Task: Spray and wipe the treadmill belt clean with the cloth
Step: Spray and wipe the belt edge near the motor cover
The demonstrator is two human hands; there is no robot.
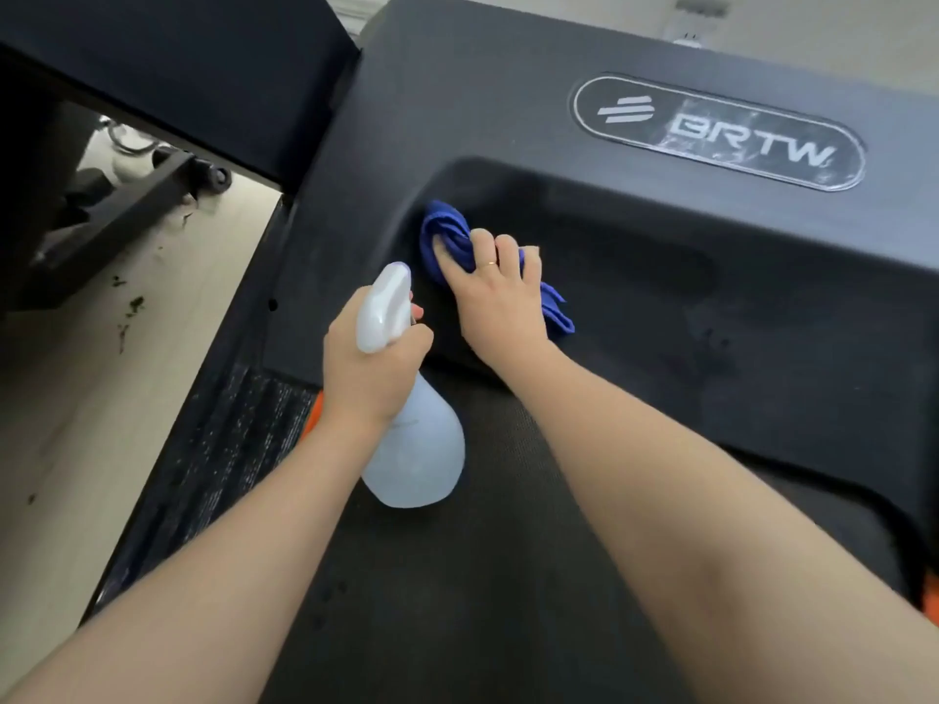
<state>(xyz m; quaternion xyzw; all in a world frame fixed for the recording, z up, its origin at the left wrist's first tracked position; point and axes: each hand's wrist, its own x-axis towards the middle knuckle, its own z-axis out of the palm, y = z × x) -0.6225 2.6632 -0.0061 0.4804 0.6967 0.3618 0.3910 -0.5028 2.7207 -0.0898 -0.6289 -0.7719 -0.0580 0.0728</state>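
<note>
My left hand (373, 358) grips the neck of a translucent white spray bottle (414, 459), whose nozzle points forward above the dark treadmill belt (482, 576). My right hand (495, 292) holds a bunched blue cloth (447, 231) and presses it against the recessed left corner of the black motor cover (660, 276) at the belt's front end. Part of the cloth sticks out behind my palm on the right.
The motor cover carries an oval "BRTW" badge (721, 132) with smeared marks. A textured black side rail (228, 449) runs along the belt's left edge. Pale floor (91, 398) with dark specks lies to the left, and black frame parts (127, 195) stand at the upper left.
</note>
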